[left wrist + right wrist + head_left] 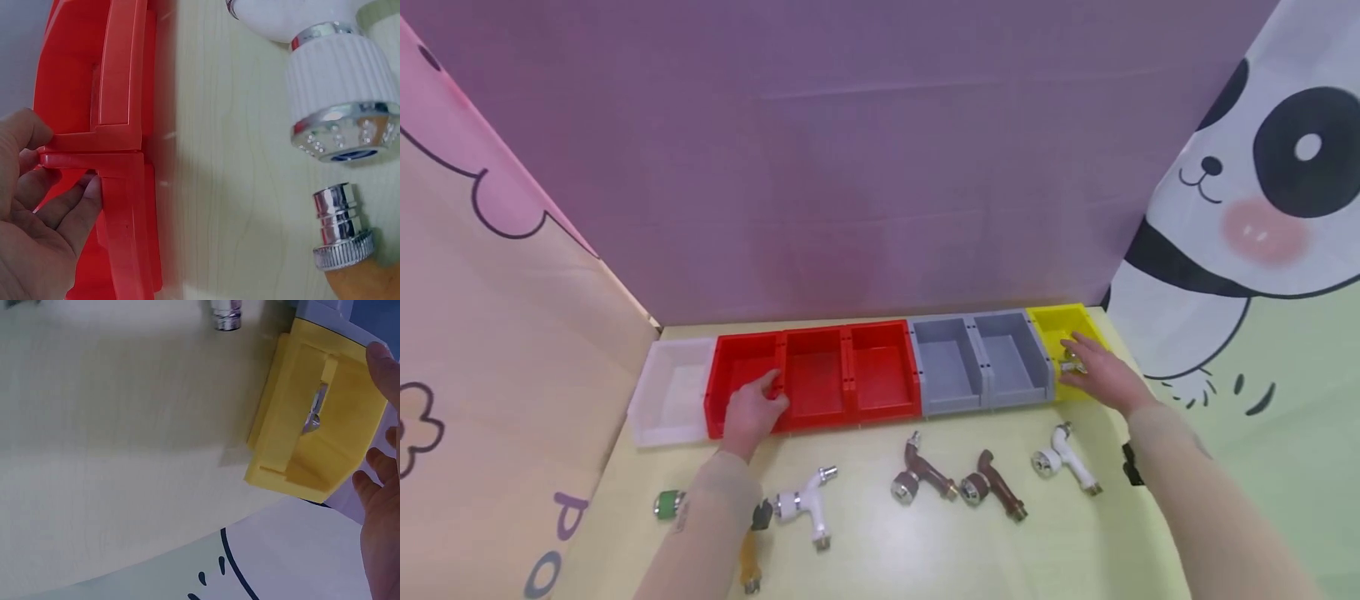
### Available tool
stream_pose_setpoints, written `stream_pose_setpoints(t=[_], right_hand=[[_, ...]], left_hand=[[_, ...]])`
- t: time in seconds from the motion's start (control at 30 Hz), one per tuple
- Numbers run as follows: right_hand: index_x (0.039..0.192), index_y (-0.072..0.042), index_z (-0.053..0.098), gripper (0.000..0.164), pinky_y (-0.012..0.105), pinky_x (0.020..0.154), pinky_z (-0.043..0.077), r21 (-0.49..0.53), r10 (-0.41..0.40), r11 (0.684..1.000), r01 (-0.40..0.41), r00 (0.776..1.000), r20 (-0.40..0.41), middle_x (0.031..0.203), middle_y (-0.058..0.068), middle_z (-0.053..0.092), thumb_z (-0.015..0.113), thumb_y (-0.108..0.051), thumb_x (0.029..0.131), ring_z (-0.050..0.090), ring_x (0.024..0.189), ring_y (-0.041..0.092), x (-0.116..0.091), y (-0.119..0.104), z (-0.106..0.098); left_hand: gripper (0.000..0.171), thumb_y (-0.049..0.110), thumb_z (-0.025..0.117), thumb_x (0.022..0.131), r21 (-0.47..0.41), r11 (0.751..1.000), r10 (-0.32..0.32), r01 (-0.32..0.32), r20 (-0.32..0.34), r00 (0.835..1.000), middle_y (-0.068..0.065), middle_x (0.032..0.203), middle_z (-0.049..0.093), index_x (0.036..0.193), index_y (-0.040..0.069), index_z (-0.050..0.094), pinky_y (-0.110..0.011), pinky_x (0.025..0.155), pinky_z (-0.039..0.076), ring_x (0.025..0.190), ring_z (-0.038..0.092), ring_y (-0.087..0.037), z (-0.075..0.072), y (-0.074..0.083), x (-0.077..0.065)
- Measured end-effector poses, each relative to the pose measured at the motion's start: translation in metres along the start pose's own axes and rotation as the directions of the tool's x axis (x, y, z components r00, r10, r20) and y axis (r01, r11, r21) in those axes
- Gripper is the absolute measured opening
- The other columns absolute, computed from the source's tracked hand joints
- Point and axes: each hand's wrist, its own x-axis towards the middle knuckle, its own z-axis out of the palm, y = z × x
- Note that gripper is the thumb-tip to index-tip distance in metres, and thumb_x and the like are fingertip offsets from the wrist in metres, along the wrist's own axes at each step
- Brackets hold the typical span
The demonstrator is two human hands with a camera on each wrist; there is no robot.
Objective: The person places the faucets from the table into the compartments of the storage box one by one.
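Note:
My left hand (755, 412) pinches the shared wall between the leftmost red bin (718, 383) and the middle red bin (814, 375). The left wrist view shows its thumb on one side of that wall and its fingers (81, 209) on the other. My right hand (1101, 371) hovers at the yellow bin (1060, 317), fingers spread apart, gripping nothing. Inside that bin lies a shiny metal piece (314, 409), partly covered by the hand in the head view; its kind is unclear. Closest to my left arm is a white faucet (811, 504).
Two brown faucets (917, 473) (992, 487) and another white faucet (1067, 458) lie before the bins. A green knob (666, 504) and an orange faucet (749, 567) are partly behind my left arm. A clear bin (673, 392) and grey bins (946, 362) complete the row.

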Motion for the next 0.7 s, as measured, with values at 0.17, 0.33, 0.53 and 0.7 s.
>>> stream_pose_setpoints(t=[0.17,0.33,0.53,0.7], right_hand=[[0.151,0.001,0.045,0.065,0.069,0.115,0.026,-0.024,-0.049,0.998,0.050,0.998,0.029,0.157,0.031,0.035,0.070,-0.028,0.098,0.031,0.144,0.053,-0.019,-0.001,0.003],[0.152,-0.006,0.047,0.069,0.068,0.115,0.028,-0.001,-0.135,0.991,0.135,0.989,0.067,0.159,0.026,0.038,0.075,-0.029,0.094,0.033,0.144,0.049,-0.040,-0.005,0.010],[0.152,-0.011,0.048,0.076,0.070,0.111,0.033,-0.004,-0.206,0.978,0.208,0.971,0.121,0.157,0.025,0.041,0.081,-0.034,0.088,0.038,0.141,0.051,-0.058,-0.007,0.018],[0.157,-0.019,0.043,0.090,0.075,0.111,0.026,0.040,-0.212,0.977,0.208,0.952,0.221,0.162,0.022,0.035,0.086,-0.038,0.080,0.030,0.144,0.054,-0.067,-0.015,0.029]], left_hand=[[0.073,0.023,0.071,0.096,0.005,1.000,0.007,-0.007,-0.009,1.000,-0.015,0.146,0.054,0.160,0.017,0.037,-0.038,0.085,0.061,0.121,0.053,-0.034,-0.001,0.002,-0.002],[0.073,0.022,0.071,0.096,0.010,1.000,0.023,-0.023,-0.012,1.000,-0.016,0.145,0.055,0.160,0.016,0.037,-0.039,0.086,0.061,0.122,0.053,-0.035,0.000,0.000,-0.002],[0.073,0.023,0.071,0.096,0.006,1.000,0.020,-0.020,-0.009,1.000,-0.015,0.144,0.055,0.160,0.017,0.037,-0.038,0.085,0.061,0.121,0.054,-0.034,0.001,-0.002,0.000],[0.073,0.023,0.071,0.096,0.004,1.000,0.017,-0.017,-0.013,1.000,-0.015,0.145,0.055,0.160,0.017,0.037,-0.040,0.087,0.061,0.123,0.053,-0.035,0.001,0.000,-0.001]])
